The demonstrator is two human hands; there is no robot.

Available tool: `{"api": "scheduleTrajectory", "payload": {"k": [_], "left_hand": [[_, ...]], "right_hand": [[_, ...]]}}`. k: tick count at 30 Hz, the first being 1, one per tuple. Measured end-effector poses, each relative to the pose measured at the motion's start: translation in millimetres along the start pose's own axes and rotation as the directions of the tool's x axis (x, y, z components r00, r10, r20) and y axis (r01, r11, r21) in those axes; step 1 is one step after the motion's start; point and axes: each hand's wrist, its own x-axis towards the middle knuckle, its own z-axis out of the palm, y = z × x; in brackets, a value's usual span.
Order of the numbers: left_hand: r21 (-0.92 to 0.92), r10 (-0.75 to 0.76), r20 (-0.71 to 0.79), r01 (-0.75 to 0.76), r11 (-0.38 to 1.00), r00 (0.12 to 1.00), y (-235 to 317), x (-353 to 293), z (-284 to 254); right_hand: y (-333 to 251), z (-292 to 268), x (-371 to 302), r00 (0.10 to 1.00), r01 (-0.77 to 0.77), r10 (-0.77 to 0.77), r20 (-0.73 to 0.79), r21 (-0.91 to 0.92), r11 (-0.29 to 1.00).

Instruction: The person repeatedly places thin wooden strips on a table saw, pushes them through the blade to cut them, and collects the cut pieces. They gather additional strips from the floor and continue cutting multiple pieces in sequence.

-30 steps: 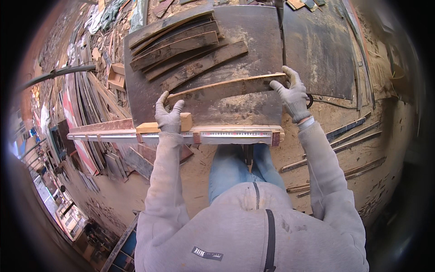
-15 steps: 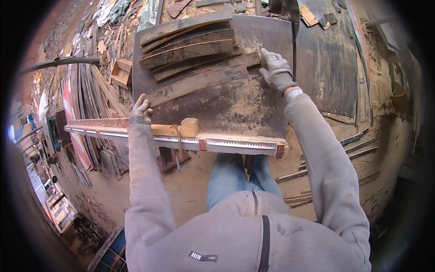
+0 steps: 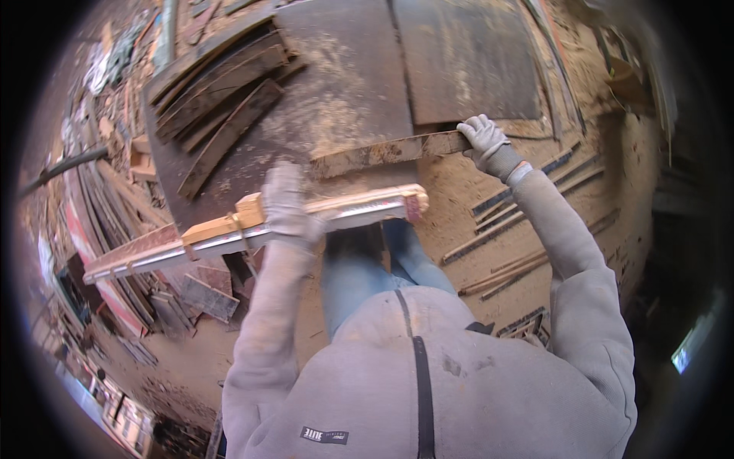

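Note:
My gloved right hand (image 3: 488, 145) is closed round the right end of a worn wooden board (image 3: 390, 152). The board lies at a slight slant over the front of the dark worktable (image 3: 344, 84), its right end sticking out past the table's edge. Close to the board's left end is my gloved left hand (image 3: 287, 200), above the measuring rail; motion smears its fingers, so their grip is unclear. Along the table's front runs that rail, a wooden fence with a measuring tape (image 3: 344, 218) fixed on it and a wood block (image 3: 250, 207) clamped to it.
Several similar boards (image 3: 222, 99) lie piled on the table's left part. A second dark panel (image 3: 466, 61) adjoins on the right. Wood strips (image 3: 527, 195) lie on the sandy ground at the right, and long scrap boards (image 3: 95, 206) at the left.
My right hand has taken hold of the board and moved it right and nearer. My left hand has left the board's far left end and moved right. The view has turned rightward.

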Motion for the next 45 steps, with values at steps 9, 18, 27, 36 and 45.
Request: {"api": "scheduleTrajectory", "payload": {"k": [9,18,27,36,45], "left_hand": [[0.014,0.298,0.184,-0.305,0.952,0.937,83.8,14.9,79.8],[0.032,0.351,0.078,-0.354,0.935,0.933,42.2,88.6,73.9],[0.155,0.32,0.143,-0.34,0.927,0.937,24.5,257.4,40.0],[0.259,0.208,0.242,-0.269,0.928,0.948,10.7,391.6,21.8],[0.049,0.346,0.221,-0.364,0.93,0.912,6.8,437.0,32.6]], "right_hand": [[20.3,25.0,-72.3,0.993,-0.092,0.101,0.065,-0.132,0.987],[45.7,22.0,-7.6,0.995,-0.092,0.088,-0.054,-0.069,0.993],[110.7,-16.4,137.5,0.98,-0.104,0.083,-0.183,-0.106,0.989],[167.0,-61.4,249.2,0.974,-0.2,0.192,-0.119,-0.065,0.978],[94.3,-46.6,125.4,0.789,-0.416,0.606,0.098,0.811,0.411]]}}
